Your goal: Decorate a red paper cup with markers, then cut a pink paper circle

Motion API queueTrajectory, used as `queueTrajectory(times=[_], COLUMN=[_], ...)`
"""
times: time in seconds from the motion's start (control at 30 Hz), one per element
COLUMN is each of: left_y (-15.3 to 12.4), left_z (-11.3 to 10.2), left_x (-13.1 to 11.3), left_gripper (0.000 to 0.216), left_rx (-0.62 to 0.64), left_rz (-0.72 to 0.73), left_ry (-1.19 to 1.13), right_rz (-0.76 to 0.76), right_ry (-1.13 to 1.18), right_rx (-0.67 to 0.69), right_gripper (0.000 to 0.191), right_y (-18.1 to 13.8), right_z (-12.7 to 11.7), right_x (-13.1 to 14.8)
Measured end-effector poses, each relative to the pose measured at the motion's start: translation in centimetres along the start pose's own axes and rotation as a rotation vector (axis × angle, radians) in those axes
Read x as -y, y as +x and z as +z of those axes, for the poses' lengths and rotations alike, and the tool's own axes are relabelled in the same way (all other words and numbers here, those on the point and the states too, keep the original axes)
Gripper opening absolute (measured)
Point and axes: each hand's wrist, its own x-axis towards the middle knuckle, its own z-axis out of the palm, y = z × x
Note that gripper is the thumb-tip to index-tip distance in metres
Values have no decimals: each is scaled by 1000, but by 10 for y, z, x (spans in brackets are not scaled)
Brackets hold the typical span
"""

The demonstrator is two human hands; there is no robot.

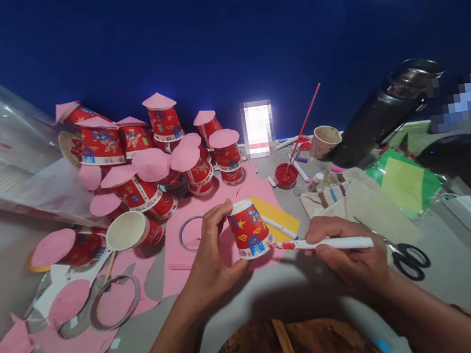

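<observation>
My left hand (211,256) is closed around a red printed paper cup (248,230), held upside down over a pink paper sheet (207,227). My right hand (346,248) grips a white marker pen (332,243) lying sideways, its red tip touching the cup's rim at the lower right. Both forearms reach in from the bottom edge.
Several red cups with pink paper caps (149,153) are piled at the back left. Scissors (407,257) lie to the right, and white-handled scissors (79,280) to the left among pink scraps. A red paint pot with a brush (285,174), a dark flask (384,112) and a yellow card (278,217) are nearby.
</observation>
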Motion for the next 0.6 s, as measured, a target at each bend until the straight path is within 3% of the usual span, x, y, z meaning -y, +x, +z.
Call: queueTrajectory(times=[0.6], left_y=[0], left_z=[1], left_x=[-2], left_gripper=[82], left_rx=[-7], left_rz=[-24], left_ry=[-12], right_rz=[-90], right_ry=[-29], right_rx=[41], right_gripper=[14], right_y=[7], right_z=[0], right_x=[3])
